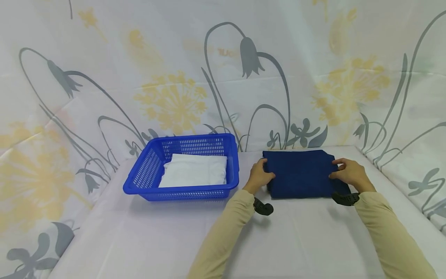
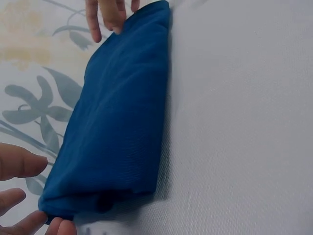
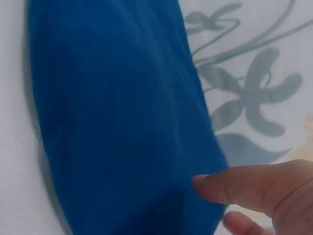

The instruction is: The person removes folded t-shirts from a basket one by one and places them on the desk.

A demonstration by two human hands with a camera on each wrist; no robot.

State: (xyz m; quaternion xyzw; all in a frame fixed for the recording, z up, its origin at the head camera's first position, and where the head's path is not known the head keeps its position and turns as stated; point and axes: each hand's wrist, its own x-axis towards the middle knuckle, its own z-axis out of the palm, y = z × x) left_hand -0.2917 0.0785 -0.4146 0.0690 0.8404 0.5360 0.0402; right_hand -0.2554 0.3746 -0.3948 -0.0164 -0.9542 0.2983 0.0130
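A folded dark blue cloth [image 1: 299, 174] lies flat on the white-covered table, its folded layers showing at one end in the left wrist view. My left hand [image 1: 260, 176] is at the cloth's left end; its fingertips [image 2: 34, 221] touch the lower corner, while the thumb stands apart from them. At the opposite end, my right hand [image 1: 351, 173] has its thumb [image 3: 215, 186] over the cloth and another finger by the edge. Thumb and fingers are spread on this side too. A blue plastic basket [image 1: 188, 190] holds folded white cloth [image 1: 195, 170].
The basket stands left of the blue cloth, a short way from my left hand. Behind the table hangs a white curtain [image 1: 174, 50] with grey and yellow flowers. Dark wrist bands [image 1: 263, 207] sit at both sleeve cuffs.
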